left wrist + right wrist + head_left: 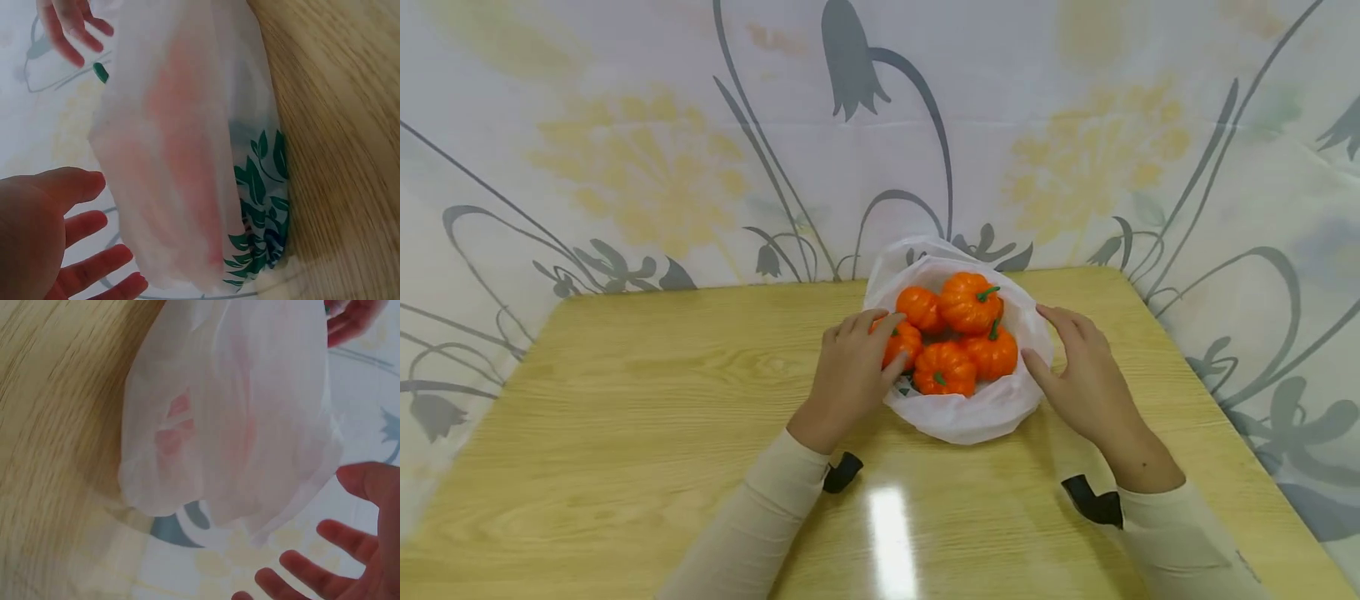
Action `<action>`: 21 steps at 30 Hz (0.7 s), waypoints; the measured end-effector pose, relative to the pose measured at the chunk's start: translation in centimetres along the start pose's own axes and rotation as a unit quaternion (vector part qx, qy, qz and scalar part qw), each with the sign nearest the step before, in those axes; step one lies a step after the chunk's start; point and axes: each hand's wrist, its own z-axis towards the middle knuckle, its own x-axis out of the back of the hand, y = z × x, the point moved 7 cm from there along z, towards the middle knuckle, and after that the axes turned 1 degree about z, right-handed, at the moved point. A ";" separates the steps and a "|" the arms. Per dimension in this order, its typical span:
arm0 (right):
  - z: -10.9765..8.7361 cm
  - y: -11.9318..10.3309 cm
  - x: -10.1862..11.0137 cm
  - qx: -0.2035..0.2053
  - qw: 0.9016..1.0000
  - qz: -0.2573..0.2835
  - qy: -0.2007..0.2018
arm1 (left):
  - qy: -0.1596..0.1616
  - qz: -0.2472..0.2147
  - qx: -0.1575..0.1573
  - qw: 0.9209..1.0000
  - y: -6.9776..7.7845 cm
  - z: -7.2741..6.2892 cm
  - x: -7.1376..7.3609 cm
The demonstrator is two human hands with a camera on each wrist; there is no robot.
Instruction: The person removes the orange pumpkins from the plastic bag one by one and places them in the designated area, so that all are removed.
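Observation:
A white plastic bag (958,421) with its mouth spread wide stands on the table, holding several small orange pumpkins (945,368) with green stems. Green leaf prints mark the bag's side (253,181) in the left wrist view. My left hand (853,362) is at the bag's left rim, fingers loosely bent and parted over the leftmost pumpkin (904,342); it grips nothing. On the opposite side, my right hand (1086,375) has its fingers spread, with the thumb close to the bag's rim. Whether that thumb touches the plastic I cannot tell.
The wood-grain table (647,433) extends to both sides of the bag. Behind it hangs a pale cloth (880,150) printed with grey and yellow flowers, close to the bag's back. Black straps (1093,502) stick out at both sleeve cuffs.

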 end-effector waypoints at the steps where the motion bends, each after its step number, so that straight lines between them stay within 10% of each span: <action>1: 0.0 0.4 0.1 -0.011 1.000 0.015 0.006 | 0.000 -0.002 0.002 1.000 -0.2 0.0 0.0; 10: 0.4 3.9 -0.2 -0.118 0.988 0.095 -0.033 | -0.040 -0.032 0.049 0.997 -2.1 0.0 -1.3; 21: 0.3 6.9 -3.4 -0.198 0.935 0.238 -0.174 | -0.083 -0.040 0.083 0.992 -2.9 0.0 -2.8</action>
